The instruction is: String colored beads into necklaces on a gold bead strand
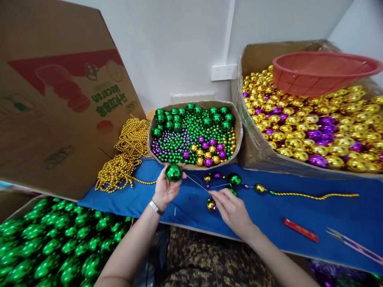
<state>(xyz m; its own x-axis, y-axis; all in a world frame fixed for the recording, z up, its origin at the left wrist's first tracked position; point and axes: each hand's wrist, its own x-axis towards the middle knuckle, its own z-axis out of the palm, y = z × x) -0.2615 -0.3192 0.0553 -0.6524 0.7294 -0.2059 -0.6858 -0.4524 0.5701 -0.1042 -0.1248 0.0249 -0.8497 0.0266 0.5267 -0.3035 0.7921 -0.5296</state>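
My left hand (168,191) is closed around a large shiny green ball (173,172), palm turned up, at the front edge of the bead box. From that ball a thin pale string (196,182) runs to my right hand (231,211), whose thumb and fingertips pinch it above the blue cloth. Beyond my right fingers lies a strung row with a green ball (235,179), a gold ball (259,188) and small purple beads, ending in a twisted gold cord (317,196). A small gold and purple cluster (211,205) sits beside my right fingertips.
A low carton (240,139) holds green, purple and gold beads. Gold bead strands (119,169) lie left of it, beside a tall cardboard box (60,119). Right, a red basket (317,83) rests on a carton of gold balls. Scissors (353,243) and a red packet (301,230) lie front right.
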